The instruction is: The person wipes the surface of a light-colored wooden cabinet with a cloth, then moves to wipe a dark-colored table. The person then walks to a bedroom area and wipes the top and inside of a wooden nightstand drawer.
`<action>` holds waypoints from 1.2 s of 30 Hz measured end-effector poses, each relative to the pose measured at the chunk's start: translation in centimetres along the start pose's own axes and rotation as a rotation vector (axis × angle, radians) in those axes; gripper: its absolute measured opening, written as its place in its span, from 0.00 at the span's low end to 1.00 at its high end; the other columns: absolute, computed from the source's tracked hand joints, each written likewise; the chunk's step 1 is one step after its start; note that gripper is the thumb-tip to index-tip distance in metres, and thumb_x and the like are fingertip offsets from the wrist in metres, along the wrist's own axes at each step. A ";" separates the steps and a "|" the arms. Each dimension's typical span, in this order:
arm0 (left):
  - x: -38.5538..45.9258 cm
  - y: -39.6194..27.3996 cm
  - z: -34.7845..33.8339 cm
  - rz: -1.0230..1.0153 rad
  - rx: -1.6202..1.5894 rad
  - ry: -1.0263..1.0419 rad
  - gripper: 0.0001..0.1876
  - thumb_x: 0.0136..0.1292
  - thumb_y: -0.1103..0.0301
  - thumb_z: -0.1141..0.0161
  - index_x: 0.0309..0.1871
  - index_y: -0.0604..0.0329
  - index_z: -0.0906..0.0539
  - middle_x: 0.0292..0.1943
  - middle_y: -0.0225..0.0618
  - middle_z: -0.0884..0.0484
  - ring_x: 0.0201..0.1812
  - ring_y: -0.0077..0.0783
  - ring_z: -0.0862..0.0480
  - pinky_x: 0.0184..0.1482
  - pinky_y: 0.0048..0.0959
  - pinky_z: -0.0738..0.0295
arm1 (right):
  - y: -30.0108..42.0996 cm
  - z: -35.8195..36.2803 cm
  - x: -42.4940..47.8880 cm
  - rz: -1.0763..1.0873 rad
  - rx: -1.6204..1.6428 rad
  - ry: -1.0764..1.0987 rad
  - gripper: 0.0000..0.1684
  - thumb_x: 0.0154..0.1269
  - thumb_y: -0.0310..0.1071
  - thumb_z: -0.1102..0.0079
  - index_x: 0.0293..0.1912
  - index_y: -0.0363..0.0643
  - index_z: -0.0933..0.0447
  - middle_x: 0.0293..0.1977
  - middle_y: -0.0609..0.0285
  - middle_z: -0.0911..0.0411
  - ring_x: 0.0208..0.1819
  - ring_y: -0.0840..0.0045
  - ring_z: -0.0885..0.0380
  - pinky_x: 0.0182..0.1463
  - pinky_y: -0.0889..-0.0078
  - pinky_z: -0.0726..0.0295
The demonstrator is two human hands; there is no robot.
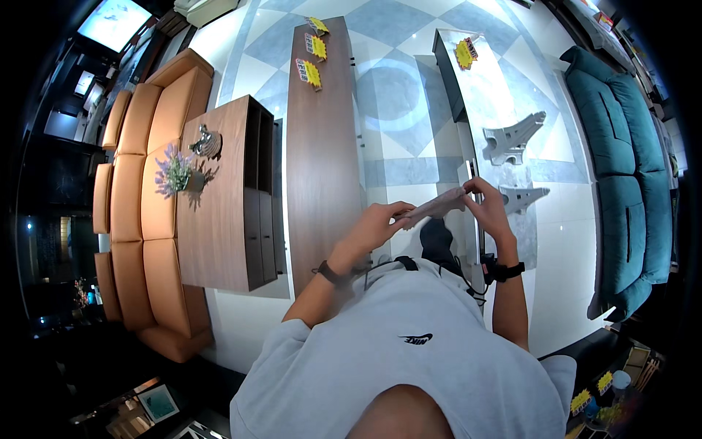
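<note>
A thin greyish-pink cloth (437, 205) is stretched between my two hands, in front of my waist. My left hand (379, 222) pinches one end of it between thumb and fingers. At the other end, my right hand (485, 204) grips a corner, beside a marble-topped cabinet (482, 88). On that top stand a white Eiffel Tower-shaped ornament (511, 140) and a smaller similar ornament (524, 198), partly hidden behind my right hand. A yellow price sign (466, 54) is at the cabinet's far end.
To the left is a long wooden cabinet (323, 164) with several yellow signs. Beyond it, a wooden coffee table (219, 236) bears a lavender plant (175, 173) and a silvery ornament (207, 142). An orange sofa (159, 219) lies far left, a teal sofa (625, 181) far right.
</note>
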State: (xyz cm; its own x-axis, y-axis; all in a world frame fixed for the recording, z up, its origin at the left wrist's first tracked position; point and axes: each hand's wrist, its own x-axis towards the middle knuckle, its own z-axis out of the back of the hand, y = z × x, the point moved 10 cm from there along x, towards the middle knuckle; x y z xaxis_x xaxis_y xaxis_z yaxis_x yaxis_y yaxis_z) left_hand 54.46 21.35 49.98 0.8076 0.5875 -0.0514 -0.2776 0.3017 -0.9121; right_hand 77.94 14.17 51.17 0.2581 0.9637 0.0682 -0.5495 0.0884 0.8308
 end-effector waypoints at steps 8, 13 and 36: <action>21.4 2.9 10.5 0.160 0.178 -0.165 0.12 0.71 0.65 0.34 0.53 0.58 0.12 0.43 0.45 0.09 0.46 0.48 0.10 0.50 0.37 0.18 | -7.3 2.3 25.5 0.047 0.130 0.196 0.11 0.68 0.30 0.34 0.46 0.35 0.21 0.38 0.55 0.16 0.42 0.69 0.16 0.51 0.66 0.19; 28.2 7.2 22.6 0.300 0.215 -0.523 0.11 0.71 0.66 0.35 0.52 0.59 0.12 0.42 0.45 0.09 0.46 0.45 0.10 0.50 0.36 0.18 | -3.7 -3.1 41.6 0.263 0.029 0.577 0.11 0.69 0.32 0.33 0.45 0.37 0.20 0.39 0.53 0.16 0.42 0.63 0.17 0.50 0.63 0.19; 97.7 20.3 58.9 -0.003 0.339 -0.050 0.11 0.69 0.63 0.34 0.50 0.54 0.15 0.40 0.42 0.10 0.42 0.51 0.13 0.43 0.44 0.20 | -19.0 2.6 117.5 -0.112 0.106 0.144 0.11 0.70 0.26 0.37 0.50 0.37 0.24 0.39 0.56 0.16 0.43 0.74 0.14 0.50 0.70 0.17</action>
State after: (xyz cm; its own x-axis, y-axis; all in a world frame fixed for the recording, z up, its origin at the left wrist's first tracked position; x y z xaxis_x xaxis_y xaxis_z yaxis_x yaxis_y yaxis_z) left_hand 97.09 129.08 50.43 0.7845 0.6198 -0.0209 -0.4389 0.5310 -0.7248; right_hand 120.79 125.04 44.79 0.1920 0.9762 -0.1013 -0.4356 0.1772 0.8825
